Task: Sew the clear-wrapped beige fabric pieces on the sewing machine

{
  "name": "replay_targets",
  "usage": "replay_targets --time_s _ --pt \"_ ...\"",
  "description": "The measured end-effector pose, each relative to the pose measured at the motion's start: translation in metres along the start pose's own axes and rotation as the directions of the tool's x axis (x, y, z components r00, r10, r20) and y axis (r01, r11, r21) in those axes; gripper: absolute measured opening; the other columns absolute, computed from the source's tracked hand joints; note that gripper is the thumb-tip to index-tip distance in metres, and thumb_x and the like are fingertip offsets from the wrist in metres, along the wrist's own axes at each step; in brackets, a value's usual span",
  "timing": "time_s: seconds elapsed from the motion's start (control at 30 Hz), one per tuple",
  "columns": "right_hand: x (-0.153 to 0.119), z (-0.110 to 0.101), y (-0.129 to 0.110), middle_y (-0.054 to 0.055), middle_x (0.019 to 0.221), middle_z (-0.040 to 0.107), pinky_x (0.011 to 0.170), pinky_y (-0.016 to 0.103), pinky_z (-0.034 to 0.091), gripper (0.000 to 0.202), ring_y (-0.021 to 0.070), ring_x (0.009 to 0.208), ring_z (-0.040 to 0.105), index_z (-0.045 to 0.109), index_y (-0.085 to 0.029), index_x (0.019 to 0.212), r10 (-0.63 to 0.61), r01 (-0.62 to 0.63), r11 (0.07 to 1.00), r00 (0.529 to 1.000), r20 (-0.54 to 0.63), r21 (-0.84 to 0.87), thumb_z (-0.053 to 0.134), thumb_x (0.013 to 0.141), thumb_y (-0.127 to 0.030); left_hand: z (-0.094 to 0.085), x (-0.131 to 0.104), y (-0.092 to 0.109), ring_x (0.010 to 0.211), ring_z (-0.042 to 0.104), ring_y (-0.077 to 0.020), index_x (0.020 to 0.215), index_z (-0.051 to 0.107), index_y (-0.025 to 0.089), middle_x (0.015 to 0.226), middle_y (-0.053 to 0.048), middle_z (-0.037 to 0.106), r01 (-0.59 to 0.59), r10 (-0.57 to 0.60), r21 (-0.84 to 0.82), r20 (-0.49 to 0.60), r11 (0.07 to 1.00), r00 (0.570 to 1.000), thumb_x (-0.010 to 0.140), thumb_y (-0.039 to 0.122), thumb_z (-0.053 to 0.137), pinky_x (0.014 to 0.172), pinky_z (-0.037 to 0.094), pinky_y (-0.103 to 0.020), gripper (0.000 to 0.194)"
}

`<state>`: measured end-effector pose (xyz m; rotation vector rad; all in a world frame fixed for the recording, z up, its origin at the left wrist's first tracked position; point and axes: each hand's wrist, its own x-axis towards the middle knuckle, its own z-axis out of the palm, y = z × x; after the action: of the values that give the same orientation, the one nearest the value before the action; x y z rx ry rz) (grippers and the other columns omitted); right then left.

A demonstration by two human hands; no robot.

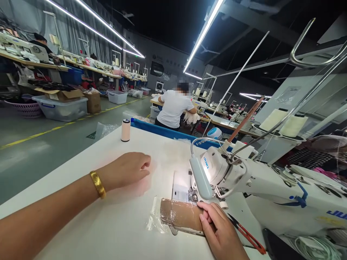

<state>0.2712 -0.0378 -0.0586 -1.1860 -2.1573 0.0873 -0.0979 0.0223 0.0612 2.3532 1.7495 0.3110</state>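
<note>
My left hand, with a gold bracelet at the wrist, is closed over the white table left of the sewing machine. Its curled fingers hide whatever may be in them; a faint pinkish patch, perhaps sheer fabric, shows under it. My right hand is closed too, at the right end of a brown, tape-covered plate in front of the needle area. Index finger and thumb tips lie close together at the plate's edge, and what they hold is too small to tell.
A peach thread spool stands at the table's far edge. Red-handled thread snips lie right of my right hand, beside a dark flat object. Beyond the table a person in a white shirt sits at another station. Thread cones stand at right.
</note>
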Motion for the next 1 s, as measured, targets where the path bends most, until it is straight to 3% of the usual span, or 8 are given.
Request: replay_targets --time_s 0.1,0.2,0.3,0.53,0.8,1.0 --pt "0.003 -0.001 -0.001 0.003 0.087 0.070 0.065 0.031 0.063 0.025 0.0218 0.075 0.072 0.067 -0.027 0.128 -0.022 0.022 1.000 0.999 0.024 -0.010 0.053 0.108 -0.024 0.017 -0.013 -0.020 0.056 0.040 -0.0180 0.065 0.036 0.023 0.062 0.001 0.050 0.002 -0.002 0.022 0.022 1.000 1.000 0.079 0.016 0.056 0.055 0.020 -0.033 0.026" --pt "0.007 -0.004 -0.004 0.003 0.089 0.070 0.066 0.030 0.063 0.024 0.0209 0.076 0.073 0.067 -0.027 0.125 -0.035 0.037 0.999 0.997 0.061 -0.027 0.052 0.107 -0.021 0.037 -0.017 -0.030 0.053 0.032 -0.0170 0.065 0.030 0.024 0.059 0.003 0.040 -0.072 0.074 0.024 -0.083 0.997 0.994 0.077 0.013 0.055 0.057 0.019 -0.034 0.030" --pt "0.010 -0.006 -0.008 0.003 0.089 0.070 0.068 0.030 0.063 0.023 0.0208 0.078 0.073 0.068 -0.026 0.121 -0.031 0.033 0.999 0.998 0.063 -0.039 0.050 0.108 -0.021 0.047 -0.014 -0.031 0.053 0.030 -0.0170 0.064 0.028 0.025 0.058 0.004 0.033 -0.088 0.098 0.084 -0.118 0.993 0.988 0.076 0.010 0.053 0.059 0.020 -0.034 0.032" --pt "0.011 -0.006 -0.010 0.004 0.086 0.072 0.065 0.030 0.063 0.024 0.0220 0.076 0.074 0.073 -0.027 0.113 -0.036 0.036 0.999 0.999 0.025 -0.020 0.049 0.109 -0.027 0.035 -0.019 -0.024 0.057 0.042 -0.0191 0.069 0.034 0.025 0.066 0.001 0.049 -0.074 0.082 0.106 -0.075 0.992 0.994 0.076 0.010 0.054 0.056 0.022 -0.033 0.026" --pt "0.005 -0.004 0.006 0.005 0.091 0.075 0.066 0.030 0.066 0.025 0.0227 0.078 0.077 0.073 -0.030 0.121 -0.100 0.099 0.995 0.991 0.085 0.022 0.052 0.108 -0.026 0.031 -0.022 -0.014 0.055 0.041 -0.0174 0.062 0.031 0.022 0.059 0.000 0.046 -0.009 0.020 0.137 -0.083 0.990 0.996 0.073 0.009 0.053 0.055 0.022 -0.035 0.028" --pt "0.007 -0.002 0.002 0.003 0.088 0.075 0.062 0.030 0.065 0.022 0.0217 0.074 0.076 0.073 -0.031 0.114 -0.138 0.139 0.990 0.990 -0.012 0.032 0.054 0.106 -0.024 0.018 -0.021 -0.017 0.058 0.049 -0.0184 0.058 0.037 0.021 0.060 -0.002 0.057 0.037 -0.034 0.045 -0.063 0.998 0.997 0.070 0.012 0.054 0.054 0.026 -0.032 0.022"
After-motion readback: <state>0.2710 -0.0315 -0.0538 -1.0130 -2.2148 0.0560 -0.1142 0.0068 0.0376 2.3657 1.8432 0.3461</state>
